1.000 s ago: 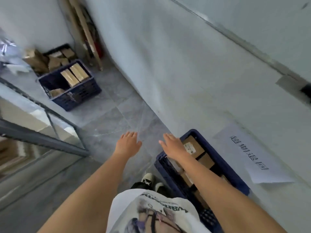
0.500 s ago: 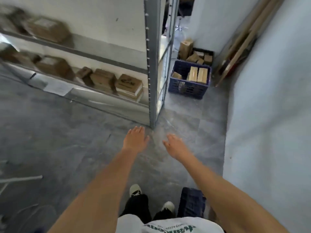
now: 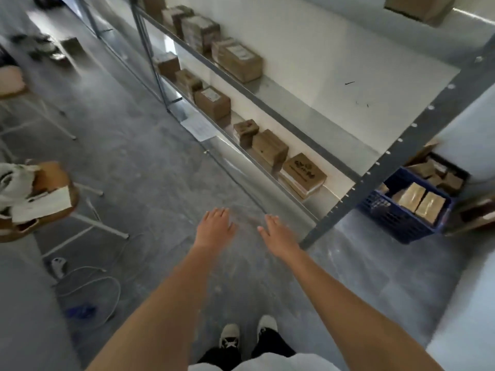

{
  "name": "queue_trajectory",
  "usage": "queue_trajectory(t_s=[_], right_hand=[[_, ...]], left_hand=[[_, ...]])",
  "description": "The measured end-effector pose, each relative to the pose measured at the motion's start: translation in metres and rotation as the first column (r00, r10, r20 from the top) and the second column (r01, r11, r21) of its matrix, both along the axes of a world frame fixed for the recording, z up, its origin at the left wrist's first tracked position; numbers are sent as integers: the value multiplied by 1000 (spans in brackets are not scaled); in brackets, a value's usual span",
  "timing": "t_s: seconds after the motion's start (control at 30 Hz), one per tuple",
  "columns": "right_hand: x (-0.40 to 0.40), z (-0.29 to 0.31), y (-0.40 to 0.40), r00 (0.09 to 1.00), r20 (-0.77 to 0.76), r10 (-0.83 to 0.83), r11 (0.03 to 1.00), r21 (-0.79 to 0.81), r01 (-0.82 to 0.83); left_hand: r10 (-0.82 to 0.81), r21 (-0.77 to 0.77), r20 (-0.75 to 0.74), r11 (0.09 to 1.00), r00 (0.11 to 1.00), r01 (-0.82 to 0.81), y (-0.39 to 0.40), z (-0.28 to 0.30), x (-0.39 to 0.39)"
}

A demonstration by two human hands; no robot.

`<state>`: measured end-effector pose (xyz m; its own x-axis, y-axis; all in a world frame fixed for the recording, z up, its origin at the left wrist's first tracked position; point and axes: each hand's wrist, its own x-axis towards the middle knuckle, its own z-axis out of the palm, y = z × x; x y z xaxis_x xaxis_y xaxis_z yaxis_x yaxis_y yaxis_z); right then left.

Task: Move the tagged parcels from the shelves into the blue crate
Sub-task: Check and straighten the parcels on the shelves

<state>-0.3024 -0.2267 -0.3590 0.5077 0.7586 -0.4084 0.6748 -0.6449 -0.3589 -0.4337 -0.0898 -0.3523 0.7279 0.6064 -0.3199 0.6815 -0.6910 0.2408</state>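
From the head camera, both arms reach forward and down over the grey floor (image 3: 150, 167). The left hand (image 3: 214, 227) and the right hand (image 3: 278, 236) are held flat, palms down, fingers straight and close together, holding nothing and touching nothing.

Ahead and to the right stands the metal shelving (image 3: 270, 108). Brown cardboard parcels (image 3: 211, 101) sit along the front edge of its lowest shelf, and more parcels rest on the shelf above. Whether they bear tags is too blurred to tell.

Past the right end upright of the shelving, a blue crate (image 3: 401, 218) stands on the floor with parcels in it.

At the left edge, a round wooden stool (image 3: 40, 218) carries papers.
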Motion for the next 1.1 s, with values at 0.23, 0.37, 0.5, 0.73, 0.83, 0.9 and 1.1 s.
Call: queue_trajectory(t_s=[0.23, 0.37, 0.5, 0.73, 0.83, 0.9, 1.1], right_hand=[[39, -9, 98, 981, 2, 196, 980, -37, -196], [60, -17, 151, 961, 0, 275, 961, -36, -275], [72, -22, 203, 936, -16, 353, 933, -78, -353], [99, -34, 320, 934, -18, 357, 931, -78, -357], [109, -35, 362, 939, -21, 344, 934, -95, -344], [112, -35, 391, 934, -20, 358, 928, -101, -358], [123, -47, 490, 909, -9, 416, 902, -119, -414]], left_hand=[[193, -17, 25, 981, 981, -193, 55, -5, 26], [266, -46, 13, 963, 964, -265, 100, -8, 44], [315, -48, 11, 948, 949, -314, 151, -11, 54], [328, -45, 46, 944, 944, -326, 274, -8, 51], [352, -54, 32, 935, 935, -350, 325, -12, 47], [373, -74, 13, 925, 928, -372, 355, -15, 47], [365, -89, 4, 928, 931, -363, 442, -22, 77]])
